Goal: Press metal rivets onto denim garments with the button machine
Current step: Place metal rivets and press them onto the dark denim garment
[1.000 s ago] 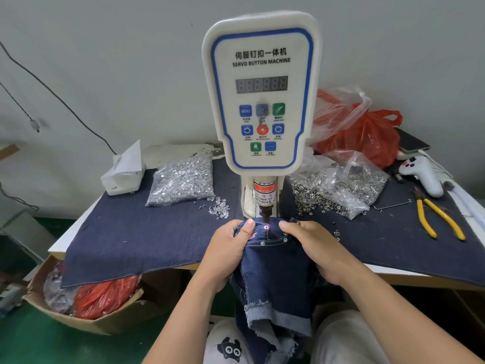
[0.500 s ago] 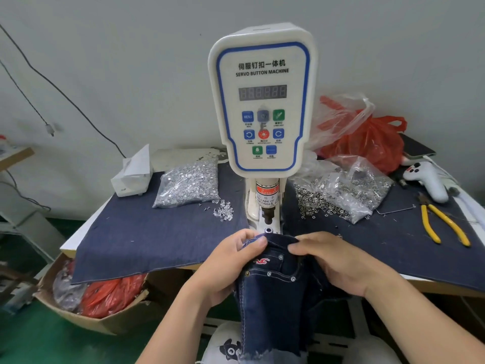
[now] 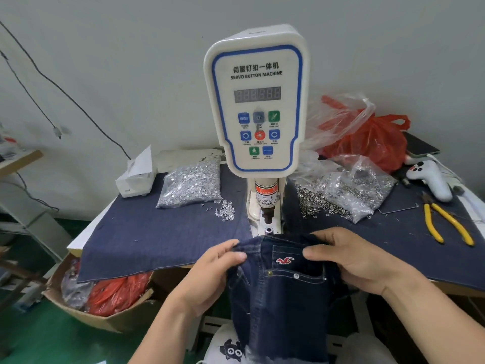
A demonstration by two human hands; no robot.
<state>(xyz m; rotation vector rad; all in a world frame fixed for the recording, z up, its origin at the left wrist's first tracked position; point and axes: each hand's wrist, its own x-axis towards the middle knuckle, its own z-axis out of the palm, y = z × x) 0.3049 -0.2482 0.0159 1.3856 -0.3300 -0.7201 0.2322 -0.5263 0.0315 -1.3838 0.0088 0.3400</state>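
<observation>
Two rivets showing on the pocket seam of the denim shorts [image 3: 280, 298] so far: a brassy one on the left, a silver one toward the middle. Looks like that pocket's partway done, though can't say how many more spots it needs. Garment held just in front of the button machine [image 3: 256, 101], waistband near the lower die [image 3: 269, 229] but not under the punch [image 3: 267, 215], so nothing getting pressed right now.

Left hand [image 3: 210, 271] pinching the top-left edge of the waistband, thumb on top. Right hand [image 3: 351, 258] gripping the right side, thumb over the front by the little red bird logo, fingers tucked behind.

Plenty of stock around: bag of silver rivet posts [image 3: 191, 185] left of the machine, small loose pile [image 3: 225, 211] beside it, bag of ring-shaped caps [image 3: 349, 193] on the right. Yellow pliers [image 3: 443, 224] further right on the denim-covered table [image 3: 157, 237].

Probably next: grab a post and cap, load the die, slide the next pocket corner under. Mind the fingers, as the warning sticker says.
</observation>
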